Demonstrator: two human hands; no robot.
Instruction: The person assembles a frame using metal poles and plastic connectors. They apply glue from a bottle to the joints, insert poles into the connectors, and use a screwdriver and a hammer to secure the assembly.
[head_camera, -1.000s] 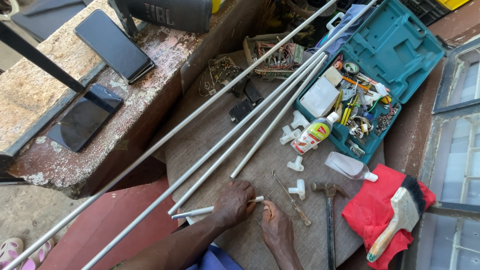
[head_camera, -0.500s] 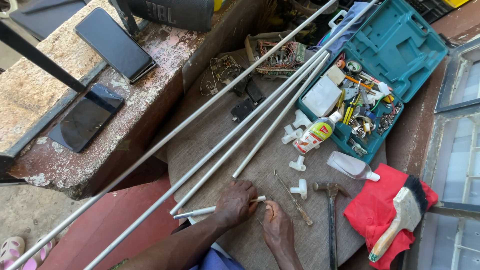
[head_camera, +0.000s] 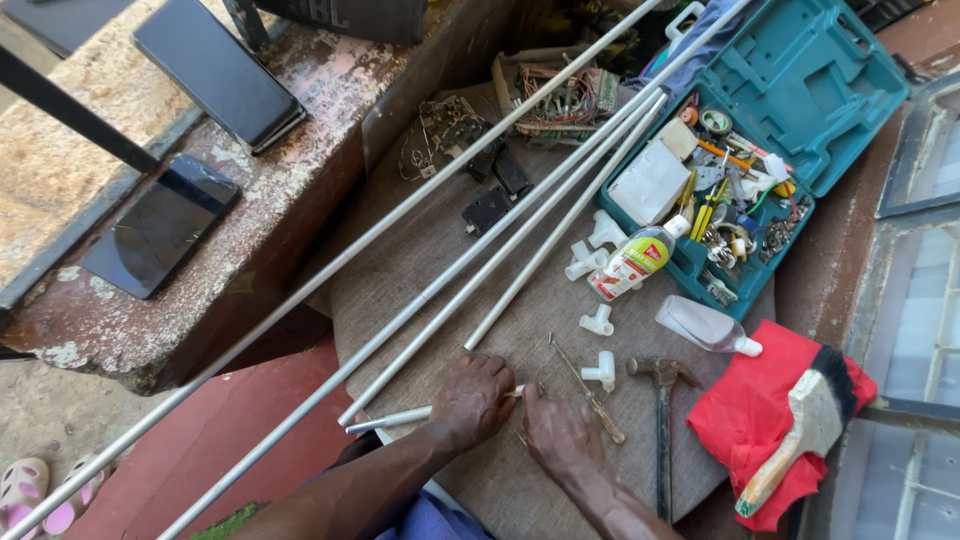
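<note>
Both hands on short white pipe: left hand wrapped tight, right hand pinching its end. Round cloth-covered table; hammer just right, teal toolbox beyond.

Two dark phone screens on the ledge; red-labelled glue bottle by the case.
</note>
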